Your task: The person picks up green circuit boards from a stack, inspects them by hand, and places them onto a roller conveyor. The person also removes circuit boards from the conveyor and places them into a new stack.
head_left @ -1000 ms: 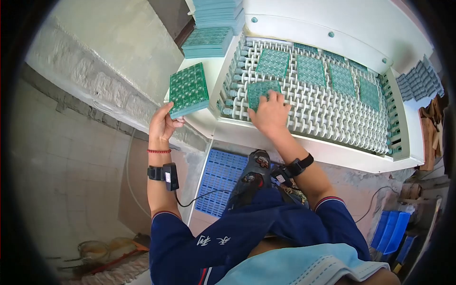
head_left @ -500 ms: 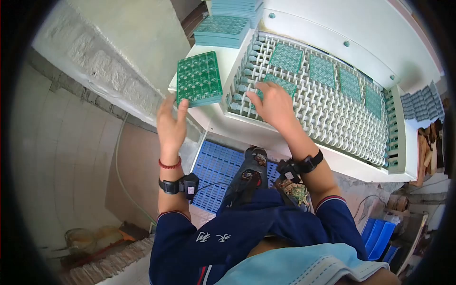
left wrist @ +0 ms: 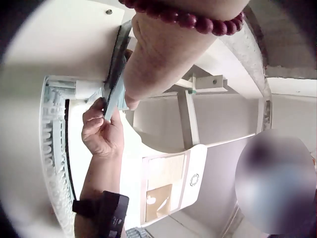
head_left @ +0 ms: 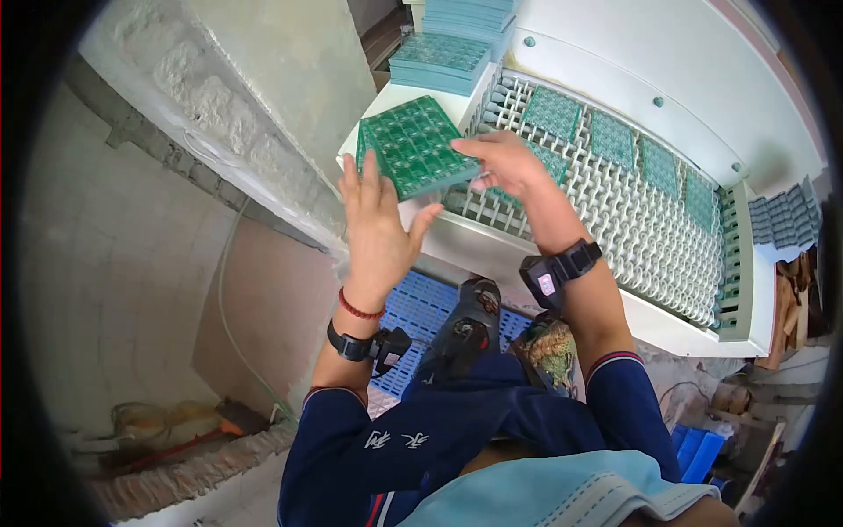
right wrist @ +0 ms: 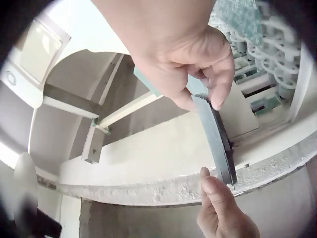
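A stack of green circuit boards [head_left: 417, 140] is tilted above the white ledge at the machine's near left corner. My right hand [head_left: 509, 162] pinches its right edge, thumb on top and fingers beneath. In the right wrist view the stack [right wrist: 215, 139] shows edge-on below that hand [right wrist: 183, 64]. On the opposite side, my left hand [head_left: 378, 220] has its fingers extended along the stack's left edge, with the thumb spread away. A single circuit board [head_left: 549, 164] lies on the white rollers, partly hidden behind my right hand.
Several more boards [head_left: 612, 139] lie on the roller conveyor [head_left: 628, 211]. Taller board stacks [head_left: 439, 61] stand at the back of the ledge [head_left: 351, 145]. Grey racks [head_left: 784, 215] sit at the far right, and a rough wall edge [head_left: 237, 123] runs along the left.
My right hand has left the board on the rollers and taken the stack's right edge. The left hand has loosened from the stack's corner and straightened its fingers. The stack has turned and tilted.
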{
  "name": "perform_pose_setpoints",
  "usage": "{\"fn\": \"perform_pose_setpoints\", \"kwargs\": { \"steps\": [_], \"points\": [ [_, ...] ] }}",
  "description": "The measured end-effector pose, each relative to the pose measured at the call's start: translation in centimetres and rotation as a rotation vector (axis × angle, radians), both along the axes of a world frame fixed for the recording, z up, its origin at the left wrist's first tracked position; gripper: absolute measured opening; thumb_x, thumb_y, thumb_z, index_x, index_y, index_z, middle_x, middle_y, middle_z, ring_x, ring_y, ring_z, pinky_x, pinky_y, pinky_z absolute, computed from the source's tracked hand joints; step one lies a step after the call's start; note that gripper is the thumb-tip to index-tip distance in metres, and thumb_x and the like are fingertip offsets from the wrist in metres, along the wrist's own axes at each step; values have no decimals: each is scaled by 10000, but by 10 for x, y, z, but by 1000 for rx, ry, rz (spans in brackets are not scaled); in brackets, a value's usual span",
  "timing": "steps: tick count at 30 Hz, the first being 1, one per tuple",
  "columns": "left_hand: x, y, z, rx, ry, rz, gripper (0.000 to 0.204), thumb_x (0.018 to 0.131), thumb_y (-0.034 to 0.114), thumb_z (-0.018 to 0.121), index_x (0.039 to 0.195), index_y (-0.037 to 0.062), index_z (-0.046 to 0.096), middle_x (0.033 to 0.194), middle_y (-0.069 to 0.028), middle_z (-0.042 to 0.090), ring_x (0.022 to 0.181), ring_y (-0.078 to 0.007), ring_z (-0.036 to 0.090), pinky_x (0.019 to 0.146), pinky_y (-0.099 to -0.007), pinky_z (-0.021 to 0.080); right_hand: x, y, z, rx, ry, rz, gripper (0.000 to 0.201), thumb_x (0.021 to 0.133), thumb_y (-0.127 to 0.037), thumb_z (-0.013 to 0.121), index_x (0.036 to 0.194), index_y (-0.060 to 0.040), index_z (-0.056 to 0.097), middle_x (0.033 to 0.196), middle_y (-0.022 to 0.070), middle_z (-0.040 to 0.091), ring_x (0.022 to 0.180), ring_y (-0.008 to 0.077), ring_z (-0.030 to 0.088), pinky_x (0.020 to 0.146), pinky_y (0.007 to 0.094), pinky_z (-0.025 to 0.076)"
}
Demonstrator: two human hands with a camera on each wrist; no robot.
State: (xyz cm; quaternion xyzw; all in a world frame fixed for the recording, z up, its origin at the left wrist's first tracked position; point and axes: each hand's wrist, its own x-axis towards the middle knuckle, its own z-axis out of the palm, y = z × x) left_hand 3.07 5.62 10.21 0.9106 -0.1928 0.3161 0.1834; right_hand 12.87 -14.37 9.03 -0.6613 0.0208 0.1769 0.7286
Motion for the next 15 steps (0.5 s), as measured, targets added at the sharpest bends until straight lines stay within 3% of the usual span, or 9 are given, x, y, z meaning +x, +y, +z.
{"fn": "perform_pose_setpoints", "kwargs": {
  "steps": [2,6,9,10,11,14,15],
  "points": [
    [-2,-7,-3,3,-12,-48,568,752,307,710,1025,-163,543,1360,-287,322,1284,-489,244,1019,-529,278,-17,-18,4,109,85,19,371,766,-258,717,917,65,613,703,60,592,548,141,569,446,250,490],
    [-16,-30,-1,-53,51,-267,579,722,313,733,1038,-135,548,1378,-273,309,1289,-485,240,1014,-531,284,-59,-59,-3,223,-22,-93,324,794,-230,688,924,57,614,758,65,617,574,133,573,467,236,480],
    [-24,-42,-10,-234,54,-435,556,727,281,726,1098,-89,540,1335,-257,383,1268,-445,323,1001,-504,313,-91,-92,-4,121,-157,-246,287,807,-194,679,948,48,616,777,54,622,609,119,569,475,264,467],
    [-28,-46,-14,-306,59,-490,550,730,273,722,1106,-82,538,1322,-254,402,1261,-432,347,995,-498,323,-101,-105,-4,-20,-312,-280,258,808,-169,672,949,39,618,777,55,622,625,124,571,490,275,469],
    [-32,-50,-19,-428,203,-545,559,832,338,619,1195,-65,482,1299,-230,440,1225,-389,417,985,-491,353,-110,-119,-5,-164,-467,-314,230,809,-145,665,950,31,620,777,57,623,641,129,574,505,285,472],
    [-25,-77,-62,-1421,1258,-1062,654,913,506,404,1287,-31,405,1320,-217,424,1213,-368,435,984,-507,368,-145,-133,22,-713,-933,-318,209,774,-99,674,952,-2,629,784,70,623,682,162,587,562,311,486],
    [-20,-83,-59,-1467,1558,-1204,744,919,588,211,1348,-9,329,1335,-214,414,1204,-363,444,974,-524,386,-155,-135,32,-918,-1085,-289,217,756,-89,682,953,-14,632,787,76,623,694,176,592,583,318,491]
  ]
}}
